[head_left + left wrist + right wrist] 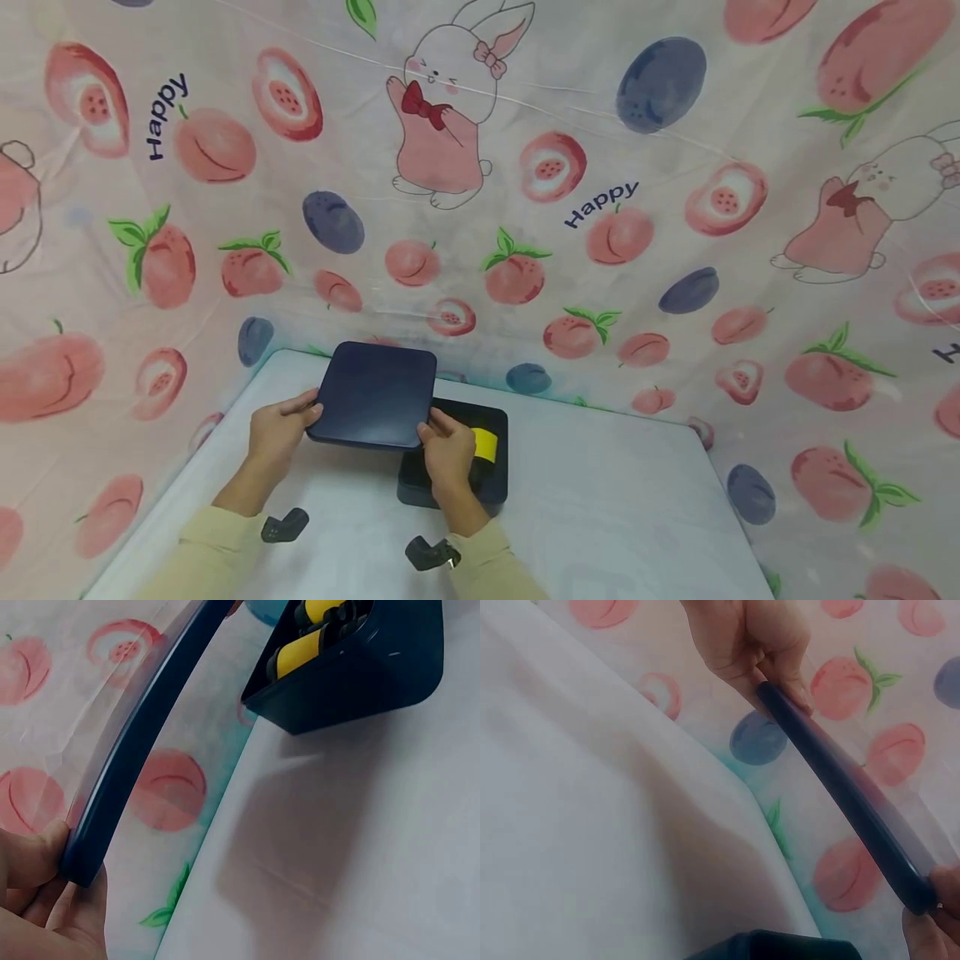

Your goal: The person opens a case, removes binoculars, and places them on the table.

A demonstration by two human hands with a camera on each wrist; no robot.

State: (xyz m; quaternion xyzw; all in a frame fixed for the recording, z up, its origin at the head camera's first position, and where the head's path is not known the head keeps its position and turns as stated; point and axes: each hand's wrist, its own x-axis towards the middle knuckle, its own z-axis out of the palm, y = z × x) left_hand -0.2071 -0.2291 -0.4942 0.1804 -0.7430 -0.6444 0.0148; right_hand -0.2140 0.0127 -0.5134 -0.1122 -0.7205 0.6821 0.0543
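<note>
A dark navy square lid (375, 393) is held in the air between both hands, its broad face toward the head camera. My left hand (279, 429) pinches its left edge, thumb on one face and fingers on the other. At the lower right corner my right hand (450, 450) pinches the lid. Below and to the right stands an open box (491, 496) of the same dark colour, partly hidden by the lid and the right hand. Inside it lie yellow and black cylindrical pieces (300, 654); in the head view one yellow piece (485, 444) shows.
The box stands on a white tabletop (615, 500), toward its back edge. Behind and at both sides hangs a curtain (465, 233) printed with fruit and rabbits. Black wrist mounts (285, 526) sit by the light sleeves.
</note>
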